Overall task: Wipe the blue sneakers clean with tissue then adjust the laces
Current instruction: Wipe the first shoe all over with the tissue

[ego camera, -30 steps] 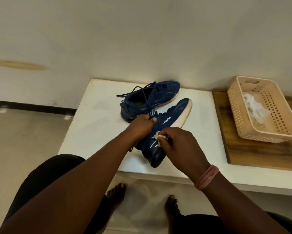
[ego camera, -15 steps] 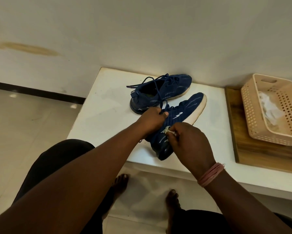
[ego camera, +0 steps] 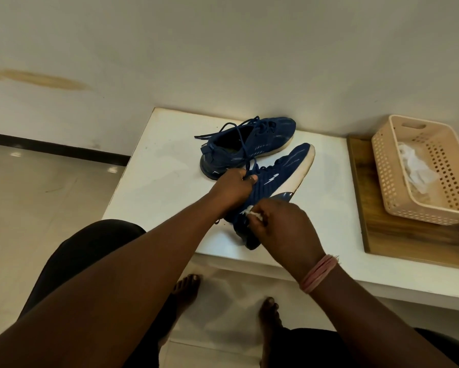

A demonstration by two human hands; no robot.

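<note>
While the left hand (ego camera: 235,187) steadies the near sneaker (ego camera: 273,187) on its side, the right hand (ego camera: 281,229) works a tissue (ego camera: 253,214) against the heel-side upper. Step in hand, as judged: wiping; laces not yet adjusted.

Left fingers: curled closed around the collar and tongue area, thumb on top, with a lace strand passing by the knuckles. Right fingers: pressed together, pinching the tissue, only a small white wad showing past the fingertips.

Position: near sneaker tilted, sole (ego camera: 300,173) turned to the right, heel over the front edge of the bench (ego camera: 154,181), toe pointing toward the wall. Far sneaker (ego camera: 249,147) sits upright just behind it, laces (ego camera: 223,131) loose and spilling to the left. Basket (ego camera: 382,166) stands well apart on the right, on a wooden board (ego camera: 398,243), with crumpled white tissue inside.

Notes for doing the step well:
- Keep the collar grip firm so the shoe does not roll under wiping pressure.
- Knit upper likely snags and shreds thin tissue; use short strokes along the weave, moderate pressure.
- The wad looks small; refold or take fresh tissue from the basket when soiled.
- Rotate the shoe to reach the white sole edge and toe; dirt would show most there.
- Heel overhangs the bench edge; avoid pushing toward the body.
- Far sneaker appears untouched by either hand at this moment; whether it is clean cannot be told.
</note>
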